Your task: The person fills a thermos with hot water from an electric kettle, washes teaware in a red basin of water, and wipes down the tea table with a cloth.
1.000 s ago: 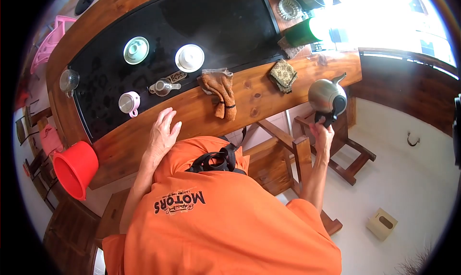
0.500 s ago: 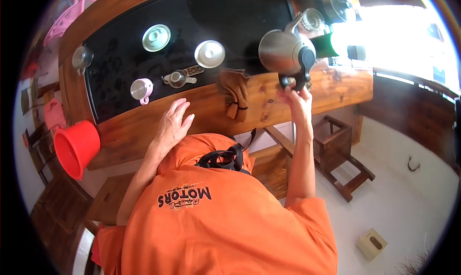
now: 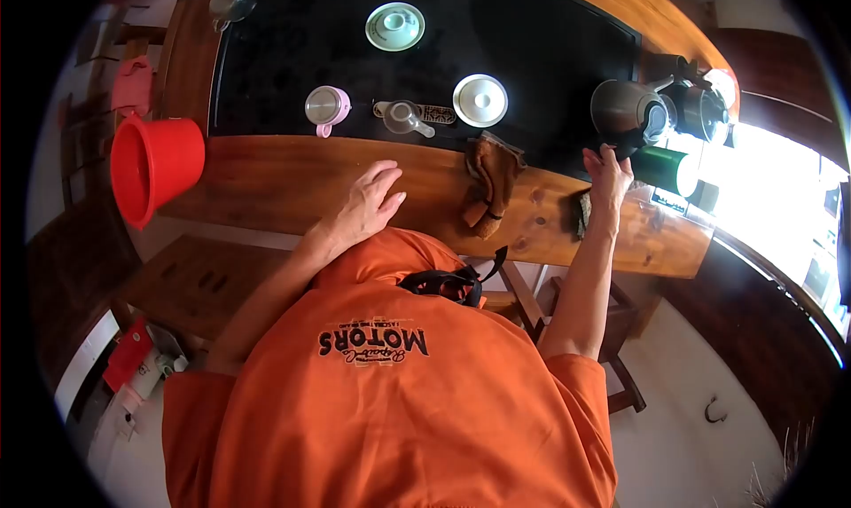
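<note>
The right fingers (image 3: 606,156) grip the kettle (image 3: 613,105) by its handle. The left fingers (image 3: 377,174) curve loosely apart, a pink cup (image 3: 328,106) beyond them.

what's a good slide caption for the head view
Right hand holding a metal kettle at the right end of a black-topped table, left hand empty, a brown cloth between them.

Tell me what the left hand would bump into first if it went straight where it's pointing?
Probably the little handled vessel, between the pink mug and the white dish. The left hand may be higher, though, so it could pass over.
</note>
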Demonstrator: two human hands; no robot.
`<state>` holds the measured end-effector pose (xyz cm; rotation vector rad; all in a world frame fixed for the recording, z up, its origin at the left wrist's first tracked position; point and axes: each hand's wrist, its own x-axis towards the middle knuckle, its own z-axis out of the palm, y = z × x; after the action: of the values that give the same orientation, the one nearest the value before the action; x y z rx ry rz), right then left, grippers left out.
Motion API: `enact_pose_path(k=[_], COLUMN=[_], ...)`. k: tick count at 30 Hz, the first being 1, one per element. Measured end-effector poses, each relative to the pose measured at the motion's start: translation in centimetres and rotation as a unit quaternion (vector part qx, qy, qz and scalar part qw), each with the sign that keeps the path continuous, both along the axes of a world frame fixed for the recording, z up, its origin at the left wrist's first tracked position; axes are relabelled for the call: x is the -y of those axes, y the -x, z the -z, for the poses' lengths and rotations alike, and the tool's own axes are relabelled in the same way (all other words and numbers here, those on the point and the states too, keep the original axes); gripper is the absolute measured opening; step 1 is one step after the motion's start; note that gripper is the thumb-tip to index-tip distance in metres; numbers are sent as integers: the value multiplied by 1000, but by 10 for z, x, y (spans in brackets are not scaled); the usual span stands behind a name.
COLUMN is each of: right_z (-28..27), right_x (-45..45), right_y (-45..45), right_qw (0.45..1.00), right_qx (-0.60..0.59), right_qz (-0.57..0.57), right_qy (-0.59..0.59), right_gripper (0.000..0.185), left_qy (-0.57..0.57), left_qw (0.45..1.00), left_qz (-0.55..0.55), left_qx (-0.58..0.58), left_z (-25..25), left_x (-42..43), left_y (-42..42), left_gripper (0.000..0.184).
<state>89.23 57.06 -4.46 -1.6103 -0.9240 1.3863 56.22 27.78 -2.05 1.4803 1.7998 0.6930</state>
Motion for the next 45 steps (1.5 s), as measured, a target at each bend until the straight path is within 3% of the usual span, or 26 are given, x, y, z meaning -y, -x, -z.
enact_pose_path(k=[5, 6, 7, 10, 11, 15, 16, 17, 19, 21, 27, 33, 35, 39, 42, 45], right_z=[1, 7, -2, -22, -20, 8, -3, -17, -25, -23, -25, -20, -20, -26, -27, -26], right_x=[4, 5, 16, 47, 64, 104, 106, 105, 98, 85, 57, 56, 62, 76, 79, 81], right_y=[1, -3, 2, 10, 12, 40, 60, 78, 109, 132, 163, 161, 159, 148, 139, 140], right_qw=[998, 997, 997, 998, 998, 965, 920, 910, 829, 784, 712, 700, 699, 711, 707, 715], right_qx=[62, 64, 64, 63, 68, 177, 264, 257, 339, 338, 385, 391, 383, 398, 425, 413], right_qz=[-31, -34, -30, 2, 3, -172, -235, -278, -330, -355, -418, -434, -439, -434, -425, -416], right_qy=[-2, 0, 6, 23, 1, -87, -172, -169, -297, -381, -412, -410, -415, -384, -372, -381], right_gripper=[16, 35, 35, 70, 65, 43, 37, 40, 47, 47, 47, 47, 47, 49, 46, 47], left_qy=[13, 3, -8, -23, -35, -57, -71, -86, -46, -42, 41, 84, 93, 20, 12, 63], left_qw=[1000, 999, 998, 998, 997, 996, 996, 995, 998, 998, 991, 940, 936, 953, 946, 880], left_qz=[11, 28, 45, 47, 44, 39, 40, 40, 25, 9, -123, -326, -325, -292, -322, -413], left_qx=[-15, -34, -52, -44, -44, -51, -45, -41, -40, -42, -39, -51, -102, -78, -30, 227], left_z=[-1, -5, -8, -18, -18, -11, -8, -6, -5, -1, 11, 17, 24, 45, 51, 49], left_x=[-16, -23, -32, -58, -65, -69, -67, -64, -53, -38, 16, 16, 8, -2, -5, -9], left_y=[0, 2, 4, 11, 12, 11, 9, 8, 6, 8, 33, 88, 99, 102, 105, 118], left_gripper=[35, 35, 35, 33, 33, 30, 28, 25, 20, 18, 12, 27, 27, 25, 23, 24])
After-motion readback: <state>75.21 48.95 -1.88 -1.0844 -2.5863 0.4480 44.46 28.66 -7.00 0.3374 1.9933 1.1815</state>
